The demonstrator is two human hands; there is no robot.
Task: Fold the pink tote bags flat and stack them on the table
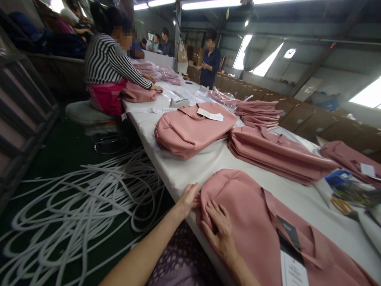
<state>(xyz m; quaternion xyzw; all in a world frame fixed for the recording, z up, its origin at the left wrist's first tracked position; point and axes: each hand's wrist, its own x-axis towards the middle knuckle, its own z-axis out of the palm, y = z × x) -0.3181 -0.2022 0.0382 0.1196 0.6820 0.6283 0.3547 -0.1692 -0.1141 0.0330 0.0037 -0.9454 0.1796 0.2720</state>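
Observation:
A pink bag (253, 222) lies flat on the white table (202, 167) right in front of me, with a black and white tag (290, 246) on its strap. My left hand (188, 198) touches the bag's near left edge, fingers together and slightly curled. On the bag's near end my right hand (218, 228) rests flat, fingers stretched out. Neither hand grips anything I can make out.
Another pink bag (190, 129) with a paper label lies further along, beside stacks of flat pink bags (276, 153). A seated person in a striped top (108, 65) works at the table's left; another person (210, 61) stands far off. White cords (77, 206) cover the floor. Scissors (345, 207) lie right.

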